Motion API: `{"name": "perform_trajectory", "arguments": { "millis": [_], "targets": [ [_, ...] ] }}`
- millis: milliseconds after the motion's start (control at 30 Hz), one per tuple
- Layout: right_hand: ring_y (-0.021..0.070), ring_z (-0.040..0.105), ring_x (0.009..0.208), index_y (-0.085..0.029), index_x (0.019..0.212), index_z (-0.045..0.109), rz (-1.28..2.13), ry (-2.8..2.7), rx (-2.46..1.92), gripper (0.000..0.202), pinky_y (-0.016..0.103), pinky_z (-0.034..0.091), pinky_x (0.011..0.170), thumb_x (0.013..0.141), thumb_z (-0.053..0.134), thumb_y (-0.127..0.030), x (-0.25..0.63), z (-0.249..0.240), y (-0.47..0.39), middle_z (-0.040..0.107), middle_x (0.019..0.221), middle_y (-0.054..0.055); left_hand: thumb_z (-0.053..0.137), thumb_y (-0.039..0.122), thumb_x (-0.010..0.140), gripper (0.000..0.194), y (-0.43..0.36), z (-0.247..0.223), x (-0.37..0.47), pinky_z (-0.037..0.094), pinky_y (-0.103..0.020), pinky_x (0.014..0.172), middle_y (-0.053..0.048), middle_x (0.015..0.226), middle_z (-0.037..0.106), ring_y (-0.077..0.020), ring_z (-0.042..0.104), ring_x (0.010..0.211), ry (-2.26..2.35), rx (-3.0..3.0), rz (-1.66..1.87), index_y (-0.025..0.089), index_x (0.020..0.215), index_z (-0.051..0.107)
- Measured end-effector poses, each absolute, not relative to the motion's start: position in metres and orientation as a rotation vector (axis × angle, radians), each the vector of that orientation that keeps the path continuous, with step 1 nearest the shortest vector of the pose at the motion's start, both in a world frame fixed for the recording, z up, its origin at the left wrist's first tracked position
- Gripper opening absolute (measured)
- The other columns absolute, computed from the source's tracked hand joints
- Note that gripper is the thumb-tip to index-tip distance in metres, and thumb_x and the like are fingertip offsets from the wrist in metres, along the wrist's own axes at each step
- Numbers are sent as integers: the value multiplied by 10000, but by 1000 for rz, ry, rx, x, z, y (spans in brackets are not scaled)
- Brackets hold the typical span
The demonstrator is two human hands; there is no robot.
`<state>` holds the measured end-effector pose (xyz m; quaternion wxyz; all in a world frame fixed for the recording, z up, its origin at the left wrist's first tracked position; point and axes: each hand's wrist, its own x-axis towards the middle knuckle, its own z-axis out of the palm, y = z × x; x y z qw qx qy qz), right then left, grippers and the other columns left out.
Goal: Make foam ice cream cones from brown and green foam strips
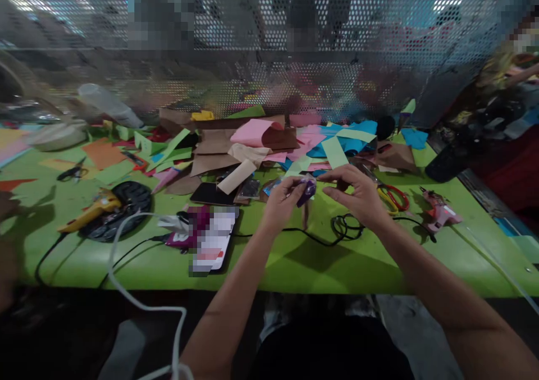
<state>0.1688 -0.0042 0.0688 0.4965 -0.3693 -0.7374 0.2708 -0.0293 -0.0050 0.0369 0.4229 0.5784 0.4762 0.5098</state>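
Near the middle of the green table (168, 273), my left hand (283, 199) pinches a small purple item (307, 192) that has shiny clear wrapping at its top. Just to the right, my right hand (351, 192) is raised with its index finger pointing at the purple item. A small gap separates that hand's fingertips from the wrapping, and its thumb and index finger are apart. The lower fingers of this hand are curled. Below both hands, a thin black cable (345, 228) lies coiled on the table.
Coloured paper pieces (252, 133) heap along the perforated metal screen (261, 77). A yellow glue gun (90, 211) and a phone (214, 239) lie left. Red-and-yellow-handled scissors (393, 198) and a pink glue gun (442, 214) lie right. A white cable (147, 307) hangs over the front edge.
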Motion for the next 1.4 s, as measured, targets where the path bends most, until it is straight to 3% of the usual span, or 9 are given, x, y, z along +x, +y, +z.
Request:
{"name": "perform_trajectory", "arguments": {
  "millis": [200, 433, 700, 900, 1000, 1133, 1400],
  "targets": [
    [163, 602, 728, -204, 951, 723, 752, -1718, -1069, 278, 285, 464, 621, 767, 844, -375, 158, 47, -1, 713, 880, 33, 680, 545, 829, 361, -7, 25, -17, 467, -243, 642, -2, 797, 663, -126, 557, 682, 1131, 1349, 1326, 196, 924, 667],
    [172, 620, 711, -210, 862, 750, 734, -1703, -1057, 123, 292, 475, 628, 824, 775, -324, 161, 28, -2, 736, 816, 32, 706, 389, 833, 238, -10, 13, -16, 527, -294, 852, -39, 969, 699, -176, 640, 925, 1072, 1402, 1346, 199, 971, 673],
    [185, 640, 740, -200, 826, 733, 681, -1751, -1004, 33, 302, 489, 686, 834, 725, -231, 160, 26, -7, 711, 785, 28, 709, 334, 798, 206, -14, 5, -16, 521, -288, 833, -47, 955, 690, -181, 642, 924, 1081, 1391, 1368, 184, 938, 686],
    [170, 618, 704, -195, 745, 689, 620, -1782, -1001, 87, 283, 459, 659, 827, 697, -170, 160, 25, -8, 668, 718, 9, 727, 351, 781, 212, -14, 5, -14, 526, -289, 802, -42, 923, 712, -175, 641, 869, 1065, 1364, 1377, 185, 908, 690],
    [177, 643, 746, -198, 868, 724, 667, -1820, -997, 47, 287, 488, 672, 827, 747, -203, 163, 29, -7, 717, 812, 24, 733, 365, 781, 219, -14, 6, -16, 525, -280, 783, -32, 897, 699, -168, 634, 848, 1083, 1354, 1373, 189, 904, 689],
    [176, 658, 836, -224, 1081, 731, 634, -1837, -909, 232, 287, 536, 708, 853, 774, -231, 168, 40, -8, 734, 988, 45, 710, 358, 807, 204, -14, 9, -18, 520, -293, 797, -39, 927, 688, -176, 636, 873, 1112, 1369, 1338, 191, 923, 689],
    [197, 691, 900, -240, 1038, 777, 475, -1926, -915, 192, 313, 586, 789, 857, 782, -177, 170, 40, -5, 729, 957, 50, 669, 305, 845, 129, -13, 12, -18, 498, -323, 850, -61, 960, 681, -195, 614, 921, 1078, 1599, 1269, 190, 895, 699]
  ]
}}
